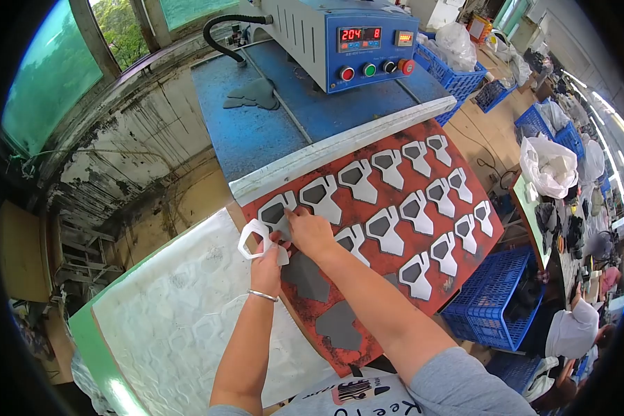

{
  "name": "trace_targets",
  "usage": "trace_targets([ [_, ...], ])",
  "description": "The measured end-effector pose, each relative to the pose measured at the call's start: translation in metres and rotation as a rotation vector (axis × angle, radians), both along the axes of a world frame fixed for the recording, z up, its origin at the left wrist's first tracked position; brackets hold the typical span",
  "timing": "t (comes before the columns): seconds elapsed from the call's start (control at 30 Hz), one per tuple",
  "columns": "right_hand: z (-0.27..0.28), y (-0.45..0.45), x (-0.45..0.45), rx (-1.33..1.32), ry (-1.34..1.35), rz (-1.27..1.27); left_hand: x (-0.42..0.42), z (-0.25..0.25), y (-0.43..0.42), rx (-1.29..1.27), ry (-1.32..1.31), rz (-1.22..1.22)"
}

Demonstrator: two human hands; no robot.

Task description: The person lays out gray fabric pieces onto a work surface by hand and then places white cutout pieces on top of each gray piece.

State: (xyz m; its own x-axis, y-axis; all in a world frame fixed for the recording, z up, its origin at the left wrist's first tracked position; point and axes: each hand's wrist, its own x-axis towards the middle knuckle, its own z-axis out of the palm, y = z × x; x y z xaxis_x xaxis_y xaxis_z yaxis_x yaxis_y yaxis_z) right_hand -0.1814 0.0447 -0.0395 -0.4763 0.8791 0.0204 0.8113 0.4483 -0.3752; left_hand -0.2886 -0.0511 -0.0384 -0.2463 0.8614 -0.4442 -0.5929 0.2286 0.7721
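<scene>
My left hand (265,264) pinches a loose white cut-out piece (245,244) with a large angular hole, held over the left edge of the red board (305,170). Beside it, my right hand (309,231) has its fingers bent together at the edge of a white cut-out (264,211) lying on a dark grey sheet piece. Rows of similar white cut-outs on grey pieces, such as one cut-out (390,240), cover the board. Nearer to me lie bare grey sheet pieces (340,326), partly behind my right forearm.
A blue heat press (371,69) with a lit display and buttons stands behind the board. Grey scraps (253,93) lie on its blue top. A white sheet (180,312) covers the green table at left. Blue crates (485,301) stand at right; another person (574,329) is farther right.
</scene>
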Motion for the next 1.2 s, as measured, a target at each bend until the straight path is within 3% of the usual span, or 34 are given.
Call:
trace_targets([
  [0.23, 0.0, 0.005, 0.005, -0.014, 0.011, 0.017, -0.002, -0.008, 0.0, 0.026, -0.014, 0.001],
  [0.3, 0.004, -0.001, 0.008, 0.041, 0.236, -0.07, -0.004, -0.007, 0.001, 0.035, -0.014, 0.0],
  [0.43, 0.016, -0.025, 0.025, 0.0, 0.363, -0.065, -0.006, -0.004, -0.003, 0.093, -0.021, 0.075],
  [0.5, 0.029, -0.046, 0.032, -0.29, 0.599, -0.068, -0.003, 0.012, -0.01, 0.142, -0.065, 0.098],
  [0.53, 0.038, -0.057, 0.033, -0.299, 0.599, -0.066, -0.002, 0.024, -0.017, 0.19, -0.107, 0.117],
  [0.6, 0.058, -0.079, 0.034, -0.651, 0.827, -0.104, 0.004, 0.043, -0.032, 0.186, -0.184, 0.084],
  [0.67, 0.066, -0.094, 0.038, -0.643, 0.757, -0.097, 0.015, 0.054, -0.046, 0.191, -0.278, 0.039],
  [0.77, 0.065, -0.117, 0.043, -0.312, 0.668, -0.119, 0.03, 0.054, -0.06, 0.212, -0.13, 0.032],
  [1.0, 0.068, -0.139, 0.056, -0.059, 0.48, -0.092, 0.049, 0.038, -0.084, 0.183, 0.082, 0.043],
  [1.07, 0.073, -0.139, 0.067, -0.545, 0.684, -0.147, 0.048, 0.033, -0.097, 0.131, 0.054, 0.057],
  [1.13, 0.077, -0.137, 0.082, -0.603, 0.718, -0.162, 0.042, 0.029, -0.112, 0.08, 0.024, 0.074],
  [1.2, 0.077, -0.132, 0.093, -0.661, 0.748, -0.171, 0.036, 0.026, -0.125, 0.127, -0.311, 0.108],
])
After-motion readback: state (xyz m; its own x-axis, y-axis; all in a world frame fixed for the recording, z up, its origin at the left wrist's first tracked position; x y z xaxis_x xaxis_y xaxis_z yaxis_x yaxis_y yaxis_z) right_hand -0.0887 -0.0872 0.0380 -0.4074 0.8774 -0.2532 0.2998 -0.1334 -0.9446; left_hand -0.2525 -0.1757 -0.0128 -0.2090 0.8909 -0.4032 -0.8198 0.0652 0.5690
